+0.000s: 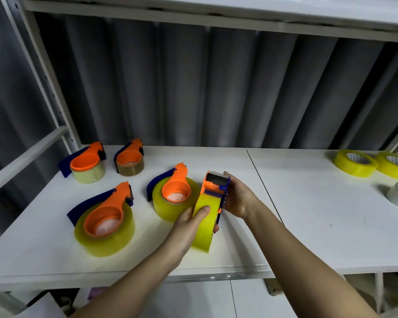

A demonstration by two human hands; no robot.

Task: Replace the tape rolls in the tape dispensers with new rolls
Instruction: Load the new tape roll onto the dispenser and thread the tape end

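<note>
A yellow tape roll [205,226] is held on edge by the left hand [186,228]; its orange dispenser [215,187] is clasped in the right hand [238,196] grip above the worktop [285,226].

Two bare forearms enter the head view from the 6 o'clock edge. The left hand [189,226] and its forearm carry no sleeve, glove, watch or band on any visible part. The right hand [238,198] and its forearm are likewise uncovered up to the frame edge at 5 o'clock. No rings show on the visible fingers. The left thumbnail [206,208] is short and unpainted. No clothing shows anywhere in view.
</note>
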